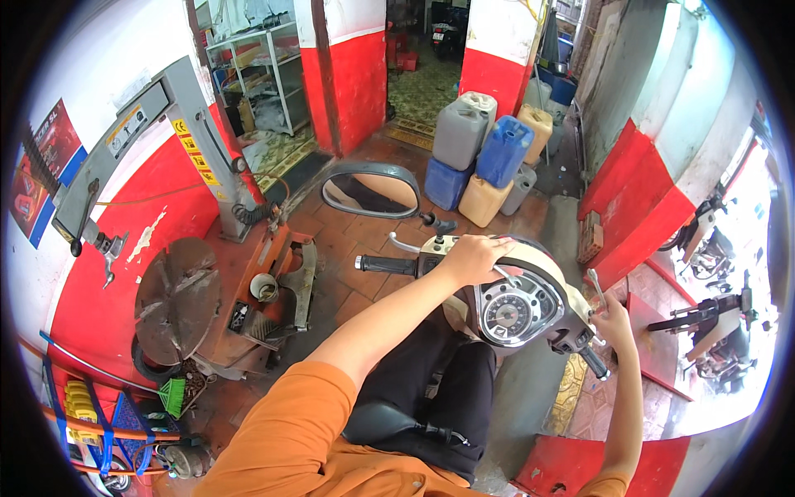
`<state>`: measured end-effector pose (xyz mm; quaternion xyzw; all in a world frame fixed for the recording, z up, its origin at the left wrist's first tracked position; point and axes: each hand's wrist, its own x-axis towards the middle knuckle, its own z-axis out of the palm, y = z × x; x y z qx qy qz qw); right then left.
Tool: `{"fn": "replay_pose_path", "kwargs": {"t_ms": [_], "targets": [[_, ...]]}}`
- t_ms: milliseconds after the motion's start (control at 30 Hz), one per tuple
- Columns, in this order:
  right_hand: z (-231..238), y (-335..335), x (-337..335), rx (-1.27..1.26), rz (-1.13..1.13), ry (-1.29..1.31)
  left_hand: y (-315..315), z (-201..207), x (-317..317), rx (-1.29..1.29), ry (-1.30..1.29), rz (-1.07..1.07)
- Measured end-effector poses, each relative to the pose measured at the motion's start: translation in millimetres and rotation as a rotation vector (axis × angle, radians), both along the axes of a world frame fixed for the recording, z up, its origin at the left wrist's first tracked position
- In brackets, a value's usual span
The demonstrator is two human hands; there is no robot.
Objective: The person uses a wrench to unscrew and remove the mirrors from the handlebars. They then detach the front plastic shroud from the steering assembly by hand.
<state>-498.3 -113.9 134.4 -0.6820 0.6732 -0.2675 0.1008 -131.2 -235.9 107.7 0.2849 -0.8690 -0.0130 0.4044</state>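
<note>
A scooter's handlebar and cream-coloured cowl (546, 263) lie before me, with a round speedometer (507, 317) in the middle. My left hand (479, 258) rests on top of the cowl, fingers stretched over it. A narrow silvery piece shows by its thumb; whether the hand touches it I cannot tell. My right hand (611, 321) is closed on a metal wrench (596, 286) that points up, beside the right grip (594, 362). The left mirror (370, 192) stands beyond the left grip (387, 264). Another mirror (383, 422), dark, with a stem, lies at my lap.
Several plastic jerrycans (505, 153) are stacked ahead. A tyre-changing machine (199, 157) with a round turntable (178, 300) stands at the left. A green broom (172, 396) and a rack (103, 427) are at lower left. Parked motorbikes (716, 327) stand at the right.
</note>
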Motion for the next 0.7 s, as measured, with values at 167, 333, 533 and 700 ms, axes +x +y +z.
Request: {"fn": "replay_pose_path", "kwargs": {"t_ms": [167,333,533,700], "targets": [[-9,-6,15,0.025,-0.23,0.178,3,3,4,-0.012,0.016,-0.009],[-16,-16,6,-0.002,-0.052,0.079,0,4,7,-0.037,0.012,0.004],[-25,0,-37,0.018,-0.139,0.15,0,6,-21,-0.073,0.061,-0.053],[-29,-20,19,0.031,-0.231,0.164,-6,-3,5,-0.07,-0.052,0.021]]}}
